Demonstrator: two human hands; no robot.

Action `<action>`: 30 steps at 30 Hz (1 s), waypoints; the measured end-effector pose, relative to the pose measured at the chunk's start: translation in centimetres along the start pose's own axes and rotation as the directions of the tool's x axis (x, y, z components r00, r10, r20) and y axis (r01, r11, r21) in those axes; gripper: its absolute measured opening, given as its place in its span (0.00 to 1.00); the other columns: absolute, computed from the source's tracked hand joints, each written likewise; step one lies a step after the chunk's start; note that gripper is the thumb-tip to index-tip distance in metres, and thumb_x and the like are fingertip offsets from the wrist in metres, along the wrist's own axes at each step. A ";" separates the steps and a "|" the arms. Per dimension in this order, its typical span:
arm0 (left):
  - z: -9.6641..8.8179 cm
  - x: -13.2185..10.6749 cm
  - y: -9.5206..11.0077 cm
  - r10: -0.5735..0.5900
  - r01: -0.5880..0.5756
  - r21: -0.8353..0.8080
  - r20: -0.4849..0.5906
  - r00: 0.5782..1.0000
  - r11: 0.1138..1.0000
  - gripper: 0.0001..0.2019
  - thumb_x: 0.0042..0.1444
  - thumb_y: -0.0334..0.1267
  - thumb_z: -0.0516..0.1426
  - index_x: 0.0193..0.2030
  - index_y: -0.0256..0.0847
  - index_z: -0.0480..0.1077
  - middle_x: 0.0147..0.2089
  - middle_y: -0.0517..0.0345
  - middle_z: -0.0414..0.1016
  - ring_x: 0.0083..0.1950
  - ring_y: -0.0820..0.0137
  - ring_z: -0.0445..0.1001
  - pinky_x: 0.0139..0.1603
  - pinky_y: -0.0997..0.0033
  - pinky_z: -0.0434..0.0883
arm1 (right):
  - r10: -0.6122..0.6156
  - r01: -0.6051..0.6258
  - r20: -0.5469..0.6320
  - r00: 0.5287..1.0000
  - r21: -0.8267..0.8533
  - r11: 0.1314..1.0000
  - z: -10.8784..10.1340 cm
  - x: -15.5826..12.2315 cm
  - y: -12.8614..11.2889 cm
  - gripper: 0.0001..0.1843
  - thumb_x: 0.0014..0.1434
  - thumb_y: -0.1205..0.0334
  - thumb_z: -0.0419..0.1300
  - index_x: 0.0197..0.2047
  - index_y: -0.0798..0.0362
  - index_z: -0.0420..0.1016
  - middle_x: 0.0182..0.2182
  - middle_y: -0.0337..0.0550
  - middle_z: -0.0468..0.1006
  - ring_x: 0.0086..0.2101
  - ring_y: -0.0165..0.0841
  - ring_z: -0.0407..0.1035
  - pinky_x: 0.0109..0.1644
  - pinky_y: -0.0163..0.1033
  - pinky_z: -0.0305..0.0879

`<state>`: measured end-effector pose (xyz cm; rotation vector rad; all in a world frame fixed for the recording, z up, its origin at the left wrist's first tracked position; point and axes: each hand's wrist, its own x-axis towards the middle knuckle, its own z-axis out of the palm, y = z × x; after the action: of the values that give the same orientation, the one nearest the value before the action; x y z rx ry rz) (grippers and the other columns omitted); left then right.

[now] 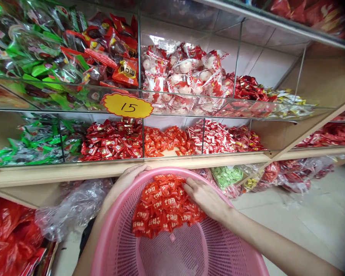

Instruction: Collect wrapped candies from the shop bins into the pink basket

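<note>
A pink plastic basket (105,226) with perforated walls is tilted up against the shelf edge. My left hand (132,173) is at its far left rim, fingers closed along the outside; the fingertips are partly hidden. Inside, small red wrapped candies (163,205) with pale lettering lie heaped at the far side. My right hand (202,194) reaches over the right rim, fingers curled into the heap's right edge; its palm side is hidden. A small pink piece (172,237) shows on the basket's inner surface below the heap.
Above the basket, the lower shelf bin (167,140) holds similar red candies, beside dark red packets (113,142) and red-and-white packets (215,136). A yellow price tag (128,106) hangs on the upper glass. Plastic bags (74,203) and green candies (227,176) are under the shelf.
</note>
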<state>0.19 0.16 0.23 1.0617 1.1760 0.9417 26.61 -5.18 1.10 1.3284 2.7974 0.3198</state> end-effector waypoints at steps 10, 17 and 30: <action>0.0 -0.2 0.0 0.035 -0.035 0.005 0.032 0.999 0.999 0.17 0.53 0.49 0.57 0.40 0.37 0.73 0.40 0.54 0.77 0.39 0.68 0.74 0.47 0.59 0.67 | 0.014 -0.017 0.011 1.000 0.403 0.915 -2.8 -0.8 1.4 0.10 0.61 0.68 0.50 0.45 0.55 0.67 0.40 0.48 0.71 0.37 0.35 0.68 0.39 0.39 0.65; 0.1 -0.3 0.3 0.019 -0.019 0.001 0.047 0.999 1.000 0.17 0.53 0.49 0.56 0.41 0.37 0.73 0.38 0.55 0.77 0.38 0.68 0.75 0.47 0.59 0.67 | -0.159 0.095 0.139 0.978 0.385 0.918 -2.9 -0.6 1.6 0.09 0.61 0.69 0.51 0.34 0.55 0.71 0.33 0.46 0.74 0.30 0.33 0.67 0.33 0.37 0.61; -0.1 -0.2 0.0 0.037 -0.038 0.017 0.041 0.998 0.999 0.17 0.53 0.49 0.57 0.42 0.38 0.73 0.43 0.53 0.77 0.42 0.67 0.74 0.49 0.60 0.66 | -0.024 -0.005 0.040 0.999 0.595 0.804 -3.1 -0.5 2.2 0.12 0.64 0.61 0.49 0.37 0.54 0.72 0.34 0.46 0.75 0.35 0.35 0.69 0.40 0.40 0.63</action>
<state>0.06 0.02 0.26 1.1153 1.1362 0.9360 28.27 -4.73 4.56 1.3672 2.9777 -0.6494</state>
